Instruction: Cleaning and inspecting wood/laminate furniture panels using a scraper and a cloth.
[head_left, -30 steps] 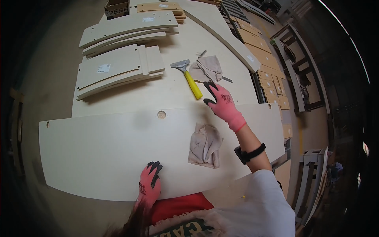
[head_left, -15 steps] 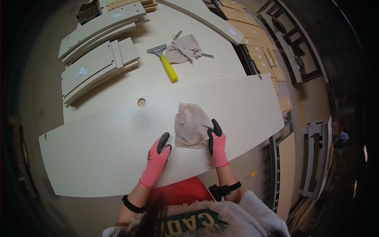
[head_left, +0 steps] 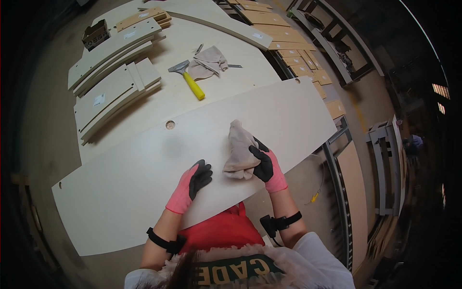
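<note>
Your left hand (head_left: 191, 183) and right hand (head_left: 267, 166) wear matt fabric with a dull, rubbery-looking coating. The cloth (head_left: 240, 151) right of centre is soft, creased textile. Your panel (head_left: 130, 178) across the middle is smooth with a faint sheen; its hole (head_left: 170, 125) looks rough and woody inside. Above, your scraper (head_left: 194, 87) pairs a metal head with smooth plastic. Upper left, you have a matt cardboard box (head_left: 96, 34).
</note>
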`<action>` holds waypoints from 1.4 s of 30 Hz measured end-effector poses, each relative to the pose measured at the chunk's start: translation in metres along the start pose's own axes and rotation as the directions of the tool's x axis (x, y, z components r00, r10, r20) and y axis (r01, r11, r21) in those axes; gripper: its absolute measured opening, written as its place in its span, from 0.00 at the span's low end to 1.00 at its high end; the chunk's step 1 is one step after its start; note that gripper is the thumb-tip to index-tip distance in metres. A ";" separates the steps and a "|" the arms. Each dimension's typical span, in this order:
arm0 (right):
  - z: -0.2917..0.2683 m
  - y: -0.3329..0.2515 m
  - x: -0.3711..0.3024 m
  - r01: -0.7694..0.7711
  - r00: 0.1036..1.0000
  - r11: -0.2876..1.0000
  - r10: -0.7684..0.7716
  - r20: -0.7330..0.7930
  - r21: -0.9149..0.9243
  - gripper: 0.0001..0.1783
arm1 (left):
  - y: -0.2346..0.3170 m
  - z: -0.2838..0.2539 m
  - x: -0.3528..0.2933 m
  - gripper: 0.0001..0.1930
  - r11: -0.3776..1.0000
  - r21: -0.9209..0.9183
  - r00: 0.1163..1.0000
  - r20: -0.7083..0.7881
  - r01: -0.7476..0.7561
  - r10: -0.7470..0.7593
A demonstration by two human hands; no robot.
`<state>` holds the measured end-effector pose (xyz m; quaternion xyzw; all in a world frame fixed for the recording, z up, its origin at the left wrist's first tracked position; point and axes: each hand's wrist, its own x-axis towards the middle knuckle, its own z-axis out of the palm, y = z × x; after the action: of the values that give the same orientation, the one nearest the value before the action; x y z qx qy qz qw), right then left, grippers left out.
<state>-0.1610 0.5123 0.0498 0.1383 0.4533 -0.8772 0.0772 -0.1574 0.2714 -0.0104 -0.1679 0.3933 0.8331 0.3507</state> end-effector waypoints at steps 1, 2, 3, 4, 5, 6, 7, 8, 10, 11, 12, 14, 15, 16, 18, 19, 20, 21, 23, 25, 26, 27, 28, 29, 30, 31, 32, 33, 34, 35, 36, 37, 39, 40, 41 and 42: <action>0.005 -0.002 -0.013 -0.075 0.996 0.992 0.071 0.045 0.105 0.28 | 0.002 -0.001 0.005 0.34 0.951 -0.202 0.969 0.117 0.236 -0.216; 0.006 -0.003 -0.025 -0.152 0.986 0.966 0.135 0.093 0.207 0.28 | 0.009 0.013 0.005 0.43 0.826 -0.335 0.827 0.502 0.454 -0.251; 0.008 -0.001 -0.036 -0.151 0.986 0.964 0.132 0.098 0.217 0.28 | 0.009 0.028 -0.004 0.42 0.761 -0.375 0.750 0.625 0.529 -0.214; 0.008 0.004 -0.045 -0.153 0.987 0.963 0.139 0.081 0.222 0.28 | 0.008 0.042 -0.010 0.42 0.690 -0.398 0.664 0.730 0.605 -0.161; 0.007 0.008 -0.053 -0.147 0.988 0.965 0.132 0.081 0.216 0.29 | -0.004 0.044 -0.008 0.39 0.636 -0.475 0.679 0.727 0.609 -0.107; 0.007 0.012 -0.060 -0.141 0.989 0.967 0.126 0.081 0.210 0.29 | -0.007 0.044 -0.009 0.39 0.634 -0.465 0.671 0.732 0.618 -0.118; 0.005 0.013 -0.068 -0.114 0.993 0.983 0.108 0.044 0.145 0.32 | -0.010 0.044 -0.010 0.42 0.764 -0.388 0.743 0.646 0.516 -0.173; 0.004 0.015 -0.075 -0.109 0.994 0.983 0.105 0.034 0.150 0.32 | -0.014 0.042 -0.010 0.45 0.868 -0.281 0.812 0.547 0.409 -0.205; 0.002 0.017 -0.090 -0.054 0.997 0.999 0.053 -0.061 -0.007 0.34 | -0.017 0.043 -0.014 0.37 0.764 -0.385 0.771 0.597 0.518 -0.221; -0.010 0.022 -0.097 -0.067 0.994 0.985 0.052 -0.097 -0.158 0.38 | -0.017 0.048 -0.020 0.32 0.866 -0.247 0.831 0.481 0.434 -0.280; -0.018 0.024 -0.104 -0.066 0.993 0.986 0.050 -0.108 -0.151 0.38 | -0.015 0.053 -0.027 0.27 0.931 -0.082 0.884 0.352 0.355 -0.306; -0.030 0.027 -0.114 0.083 0.964 0.895 -0.184 -0.194 -0.439 0.45 | -0.003 0.065 -0.040 0.22 0.899 -0.167 0.879 0.342 0.405 -0.332; -0.040 0.033 -0.114 0.087 0.955 0.853 -0.219 -0.201 -0.515 0.49 | -0.002 0.065 -0.043 0.22 0.910 -0.077 0.866 0.348 0.407 -0.358; -0.029 0.036 -0.116 0.082 0.956 0.857 -0.213 -0.204 -0.509 0.49 | -0.003 0.062 -0.047 0.21 0.914 0.007 0.856 0.348 0.406 -0.383; 0.004 0.039 -0.121 0.018 0.985 0.957 -0.067 -0.160 -0.291 0.47 | -0.009 0.064 -0.055 0.21 0.903 0.120 0.823 0.376 0.412 -0.425; -0.013 0.053 -0.127 -0.185 0.982 0.970 0.179 -0.051 -0.159 0.44 | -0.011 0.066 -0.059 0.21 0.885 0.234 0.785 0.409 0.403 -0.466; -0.016 0.073 -0.138 -0.236 0.970 0.972 0.235 -0.063 -0.018 0.36 | -0.014 0.063 -0.061 0.21 0.883 0.237 0.785 0.405 0.405 -0.468; -0.019 0.095 -0.145 -0.233 0.972 0.967 0.231 -0.032 -0.102 0.32 | -0.016 0.058 -0.064 0.22 0.875 0.336 0.773 0.426 0.348 -0.471; -0.022 0.111 -0.151 -0.223 0.974 0.958 0.225 -0.011 -0.180 0.27 | 0.000 0.063 -0.073 0.25 0.836 0.476 0.751 0.439 0.271 -0.494; -0.023 0.109 -0.160 -0.363 0.890 0.921 0.387 -0.240 0.138 0.22 | 0.017 0.059 -0.086 0.26 0.868 0.478 0.861 0.376 0.136 -0.342; -0.007 0.084 -0.161 -0.262 0.896 0.938 0.323 -0.304 0.224 0.20 | 0.027 0.054 -0.092 0.27 0.876 0.483 0.938 0.307 -0.008 -0.160; -0.020 0.068 -0.163 -0.260 0.866 0.921 0.355 -0.353 0.289 0.21 | 0.043 0.049 -0.094 0.27 0.901 0.431 0.962 0.262 -0.045 -0.077; -0.029 0.055 -0.165 -0.261 0.836 0.898 0.394 -0.383 0.355 0.23 | 0.061 0.037 -0.097 0.27 0.919 0.384 0.980 0.199 -0.092 0.015; -0.029 0.050 -0.162 -0.259 0.834 0.896 0.396 -0.385 0.361 0.23 | 0.070 0.015 -0.094 0.27 0.865 0.460 0.979 0.128 -0.200 0.158; -0.028 0.044 -0.160 -0.212 0.855 0.977 0.204 -0.477 0.037 0.25 | 0.078 -0.006 -0.092 0.27 0.792 0.538 0.951 0.065 -0.289 0.303; -0.030 0.042 -0.158 -0.162 0.868 0.942 -0.006 -0.496 -0.294 0.27 | 0.083 -0.020 -0.090 0.27 0.764 0.578 0.936 -0.001 -0.288 0.353; -0.019 0.058 -0.154 -0.120 0.903 0.649 -0.244 -0.354 -0.752 0.29 | 0.086 -0.028 -0.084 0.27 0.736 0.617 0.918 -0.055 -0.278 0.393; 0.000 0.083 -0.141 -0.050 0.924 0.165 -0.367 -0.108 -0.985 0.32 | 0.084 -0.035 -0.070 0.27 0.736 0.622 0.924 -0.049 -0.269 0.380; 0.025 0.090 -0.130 0.101 0.987 -0.081 -0.118 0.111 -0.992 0.35 | 0.078 -0.047 -0.053 0.27 0.664 0.692 0.886 -0.077 -0.283 0.458; 0.044 0.108 -0.117 0.208 0.962 -0.209 0.222 0.161 -0.955 0.38 | 0.070 -0.057 -0.036 0.27 0.586 0.759 0.847 -0.088 -0.284 0.524; 0.068 0.116 -0.110 0.407 0.884 -0.243 0.348 0.312 -0.881 0.38 | 0.074 -0.069 -0.028 0.27 0.590 0.748 0.844 -0.077 -0.303 0.531; 0.064 0.114 -0.105 0.419 0.875 -0.233 0.360 0.322 -0.878 0.38 | 0.081 -0.086 -0.015 0.27 0.065 0.977 0.718 0.102 -0.202 0.689; 0.041 0.108 -0.084 0.297 0.909 -0.318 0.384 0.164 -0.900 0.38 | 0.090 -0.127 0.006 0.28 -0.480 0.869 0.637 0.305 0.117 0.708; 0.025 0.106 -0.070 0.244 0.916 -0.361 0.392 0.091 -0.900 0.39 | 0.096 -0.152 0.009 0.29 -0.487 0.843 0.634 0.253 0.226 0.731; -0.019 0.091 -0.067 0.100 0.991 -0.453 -0.030 0.127 -0.886 0.38 | 0.103 -0.181 0.006 0.28 -0.448 0.813 0.627 0.135 0.373 0.768; -0.062 0.068 -0.057 -0.163 0.977 -0.453 -0.198 -0.080 -0.877 0.37 | 0.105 -0.191 0.001 0.28 -0.435 0.820 0.619 0.129 0.373 0.775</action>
<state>-0.0788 0.5240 -0.0190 0.0904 0.9901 -0.0498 0.0947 -0.2326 0.0774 -0.0757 0.0210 0.9960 0.0411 -0.0766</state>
